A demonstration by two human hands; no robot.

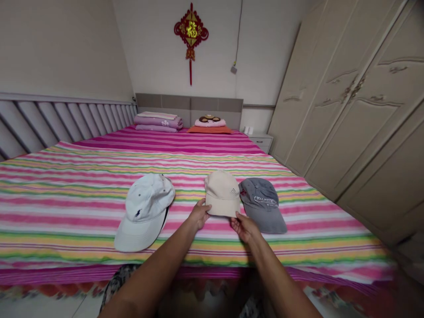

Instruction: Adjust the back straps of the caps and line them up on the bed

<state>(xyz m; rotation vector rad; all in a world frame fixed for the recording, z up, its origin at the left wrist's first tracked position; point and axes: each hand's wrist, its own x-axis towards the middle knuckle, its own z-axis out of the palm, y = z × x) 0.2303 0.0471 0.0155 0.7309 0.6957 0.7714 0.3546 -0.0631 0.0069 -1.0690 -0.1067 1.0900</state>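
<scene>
A beige baseball cap with a small dark logo is held by its brim, which points toward me. My left hand pinches the brim's left corner, thumb on top. At the brim's right corner my right hand has its thumb on top and curled fingers below. To the right, close against the beige cap, lies a grey baseball cap with white lettering and a red mark. A white baseball cap with a dark embroidered logo rests farther left, its brim angled toward the front left.
The caps are on a bed with a striped sheet. Folded lilac bedding and a pink-and-orange stack sit by the headboard. A slatted rail borders the left; a wardrobe and small nightstand stand right.
</scene>
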